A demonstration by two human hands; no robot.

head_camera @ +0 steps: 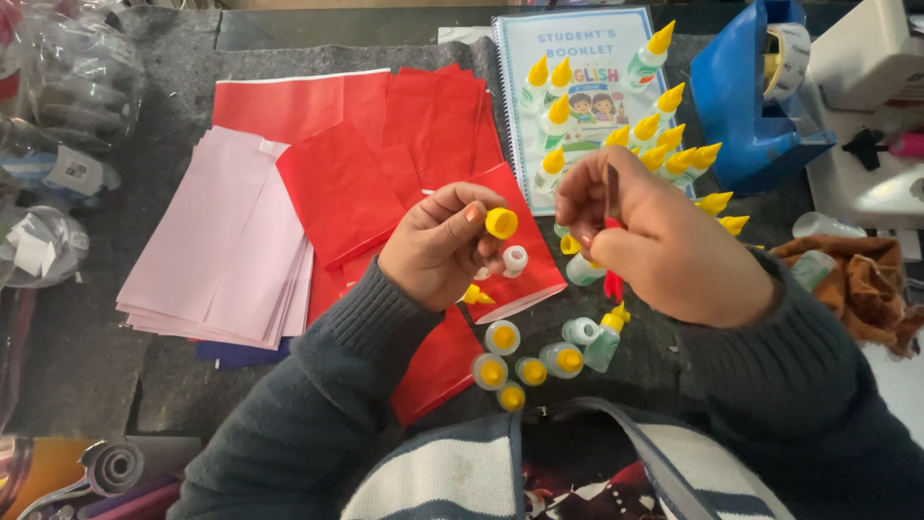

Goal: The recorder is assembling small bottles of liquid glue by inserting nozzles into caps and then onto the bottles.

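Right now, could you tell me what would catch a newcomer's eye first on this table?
The red paper sheets fanned over the grey mat at centre stand out first, beside a pink paper stack to their left. Next come the yellow-capped glue bottles clustered on a booklet at upper right. In the middle, the left hand holds a small yellow cap at its fingers, while the right hand grips something dark and thin.

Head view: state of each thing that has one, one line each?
Left hand: closed on a small bottle with yellow cap.
Right hand: pinching a red piece.
Upright bottles: capped, standing.
Front bottles: capped.
Booklet: closed.
Red paper sheets: flat, overlapping.
Pink paper sheets: stacked.
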